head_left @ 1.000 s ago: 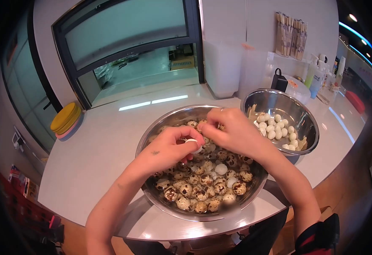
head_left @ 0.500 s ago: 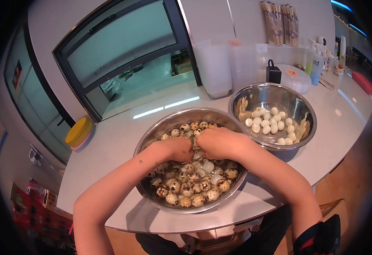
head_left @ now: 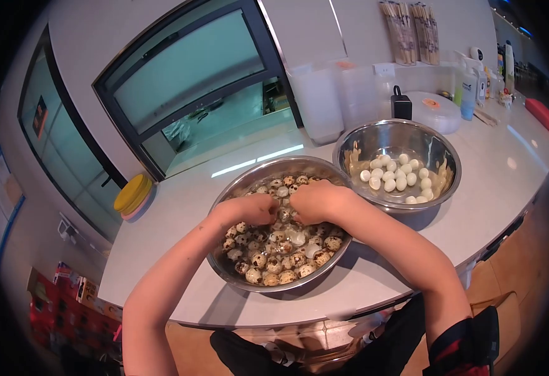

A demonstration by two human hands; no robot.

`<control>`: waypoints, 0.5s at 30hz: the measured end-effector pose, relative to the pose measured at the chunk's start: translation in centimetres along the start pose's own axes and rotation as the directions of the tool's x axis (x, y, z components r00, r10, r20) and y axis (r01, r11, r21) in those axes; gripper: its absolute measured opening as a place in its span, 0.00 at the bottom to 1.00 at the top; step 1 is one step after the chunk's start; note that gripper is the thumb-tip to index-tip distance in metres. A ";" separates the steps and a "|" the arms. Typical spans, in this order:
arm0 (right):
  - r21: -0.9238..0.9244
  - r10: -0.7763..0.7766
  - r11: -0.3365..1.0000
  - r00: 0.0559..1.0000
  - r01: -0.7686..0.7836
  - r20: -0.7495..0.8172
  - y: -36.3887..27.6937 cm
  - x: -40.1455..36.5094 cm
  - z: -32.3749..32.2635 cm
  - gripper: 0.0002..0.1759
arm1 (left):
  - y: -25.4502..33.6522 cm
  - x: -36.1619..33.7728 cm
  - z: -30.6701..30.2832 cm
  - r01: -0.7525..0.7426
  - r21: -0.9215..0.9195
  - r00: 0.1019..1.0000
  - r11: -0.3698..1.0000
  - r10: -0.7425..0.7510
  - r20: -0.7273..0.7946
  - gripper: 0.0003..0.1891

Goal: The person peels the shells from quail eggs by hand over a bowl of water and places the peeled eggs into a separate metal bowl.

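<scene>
L hand (head_left: 249, 210) + R hand (head_left: 317, 202) meeting over bowl (head_left: 223, 264) centre, fingers curling inward. Can't tell how closed grip is or what it's holding. Eggs (head_left: 274, 263) lying in bowl. Risk, prob.: wet egg slipping back among them; arms nudging bowl, which is sitting near worktop (head_left: 180, 207) edge.

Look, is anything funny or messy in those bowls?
A few bare white eggs lie among the speckled eggs in the big bowl, while the other peeled eggs sit in the smaller bowl. Nothing looks spilled.

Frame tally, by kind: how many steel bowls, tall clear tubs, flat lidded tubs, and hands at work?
Steel bowls: 2
Tall clear tubs: 2
Flat lidded tub: 1
Hands: 2
Total: 7
</scene>
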State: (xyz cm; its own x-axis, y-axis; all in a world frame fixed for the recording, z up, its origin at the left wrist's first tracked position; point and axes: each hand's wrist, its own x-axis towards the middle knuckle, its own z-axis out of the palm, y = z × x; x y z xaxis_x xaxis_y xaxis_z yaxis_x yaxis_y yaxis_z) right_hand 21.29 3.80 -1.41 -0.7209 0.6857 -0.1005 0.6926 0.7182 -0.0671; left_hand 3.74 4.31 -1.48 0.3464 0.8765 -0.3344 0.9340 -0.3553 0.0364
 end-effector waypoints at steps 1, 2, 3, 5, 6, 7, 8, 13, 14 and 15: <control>-0.007 -0.006 1.000 1.000 0.005 -0.009 -0.1 -0.1 0.0 0.14 | 0.0 0.0 0.0 -0.036 -0.017 0.999 0.999 0.036 0.006 0.17; -0.012 -0.010 1.000 1.000 0.010 -0.017 -0.1 -0.2 0.1 0.14 | 0.0 0.2 -0.1 -0.037 -0.014 0.999 0.999 0.037 0.014 0.17; -0.004 -0.009 1.000 1.000 0.008 -0.012 -0.3 -0.1 0.2 0.14 | 0.7 -0.1 -0.8 0.106 0.005 0.994 0.994 -0.106 0.022 0.17; 0.021 -0.054 0.998 0.999 0.054 -0.002 -0.4 -0.1 0.2 0.19 | 2.3 -1.1 -2.8 0.265 -0.017 0.961 0.964 -0.266 -0.071 0.17; 0.021 -0.038 0.999 0.999 0.038 0.011 -0.6 -0.3 0.3 0.19 | 1.7 -0.9 -3.2 0.185 -0.042 0.979 0.982 -0.188 -0.074 0.17; 0.034 -0.042 0.999 0.999 0.041 0.021 -0.8 -0.5 0.0 0.19 | 0.7 -0.6 -4.0 0.096 -0.063 0.991 0.993 -0.101 -0.086 0.18; 0.047 -0.044 0.998 0.999 0.042 0.030 -0.9 -0.6 -0.2 0.20 | -0.2 -0.2 -4.8 -0.025 -0.111 0.998 0.993 0.019 -0.057 0.16; 0.033 -0.036 0.999 0.998 0.034 0.057 -1.1 -0.8 -0.4 0.16 | 4.9 2.2 -9.1 -0.184 -0.519 0.969 0.834 0.066 -0.237 0.09; 0.049 -0.062 0.997 0.995 0.058 0.073 -1.1 -0.7 -0.4 0.17 | 6.0 3.4 -9.5 -0.239 -0.571 0.961 0.786 0.106 -0.257 0.10; 0.046 -0.062 0.997 0.995 0.058 0.081 -0.9 -0.7 -0.4 0.17 | 7.1 4.5 -9.7 -0.260 -0.591 0.960 0.763 0.141 -0.241 0.12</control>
State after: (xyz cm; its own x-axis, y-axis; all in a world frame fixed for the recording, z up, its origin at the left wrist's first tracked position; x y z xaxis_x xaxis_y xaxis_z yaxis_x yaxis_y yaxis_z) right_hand 21.14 2.68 -0.90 -0.7577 0.6284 -0.1759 0.6500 0.7506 -0.1183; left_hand 12.79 8.87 6.42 0.4849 0.8700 -0.0891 0.6744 -0.3071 0.6715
